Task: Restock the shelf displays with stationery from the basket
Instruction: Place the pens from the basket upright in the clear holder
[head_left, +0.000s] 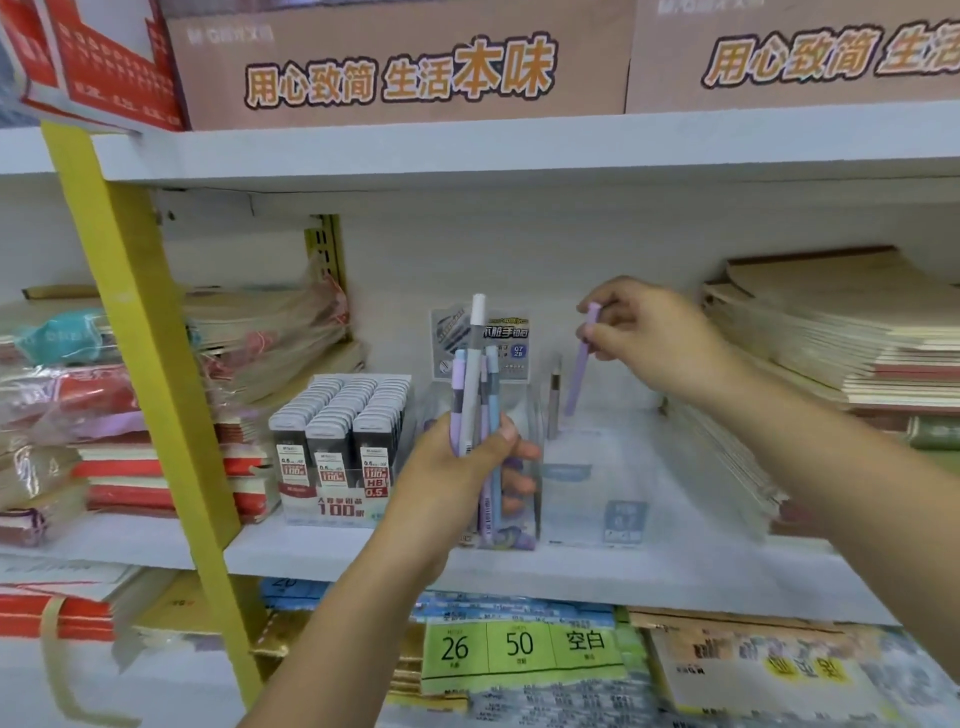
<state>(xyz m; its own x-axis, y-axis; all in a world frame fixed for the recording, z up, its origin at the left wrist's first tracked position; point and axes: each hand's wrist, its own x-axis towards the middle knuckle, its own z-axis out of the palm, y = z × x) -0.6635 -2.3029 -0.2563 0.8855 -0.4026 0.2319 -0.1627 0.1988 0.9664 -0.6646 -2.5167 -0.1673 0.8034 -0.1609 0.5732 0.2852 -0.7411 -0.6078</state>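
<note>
While pinching the cap end of a slim lilac plastic pen (582, 366) between thumb and curled fingers of the right hand (652, 338), up at two o'clock from frame centre, holds it slanted, tip pointing toward seven o'clock, at or just inside the mouth of the right-hand compartment of the clear acrylic display bin (597, 483) on the white shelf board (363, 551). Cannot tell through the blur whether the tip touches anything. Grips, in the left hand (467, 467) at six o'clock of centre, a bundle of pastel pens (475, 384), lilac, white and blue, fingers curled round the barrels, in front of the bin's left compartment. One brownish pen (555, 400) standing in the bin, at nine o'clock of the lilac one. Step in hand, most likely: feeding pens singly from bundle to bin. Next calls for sinking the tip deeper, loosening the pinch, then drawing another pen from the bundle. Basket out of view.
</note>
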